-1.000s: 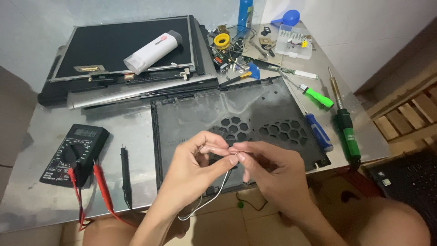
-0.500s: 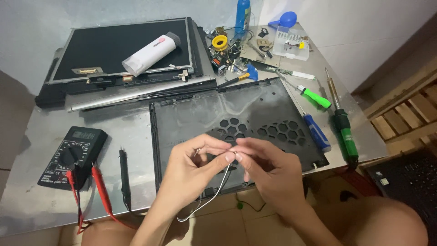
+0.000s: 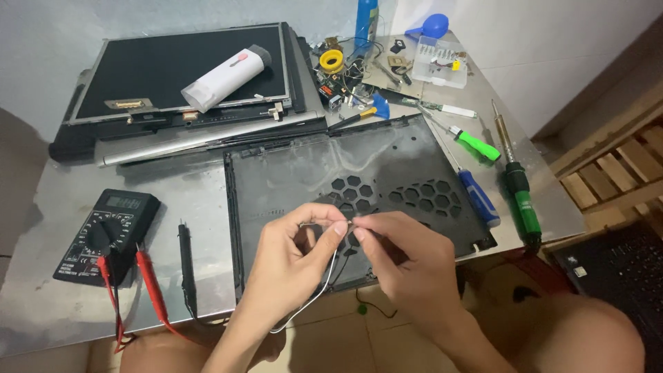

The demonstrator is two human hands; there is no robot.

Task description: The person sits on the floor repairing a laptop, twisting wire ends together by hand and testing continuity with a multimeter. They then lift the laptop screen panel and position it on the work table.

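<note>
At lower centre, the left hand (image 3: 293, 259) pinches a thin white wire (image 3: 319, 293) between thumb and forefinger; the wire hangs below it. The right hand (image 3: 407, 266) pinches its top end, fingertips touching, above the black laptop cover (image 3: 311, 162).

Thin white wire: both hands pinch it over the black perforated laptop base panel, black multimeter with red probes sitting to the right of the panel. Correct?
Not quite. The head view shows the black multimeter with its red probes to the left of the black perforated laptop base panel, not the right. The rest holds: the left hand and right hand pinch the thin white wire over that panel.
</note>
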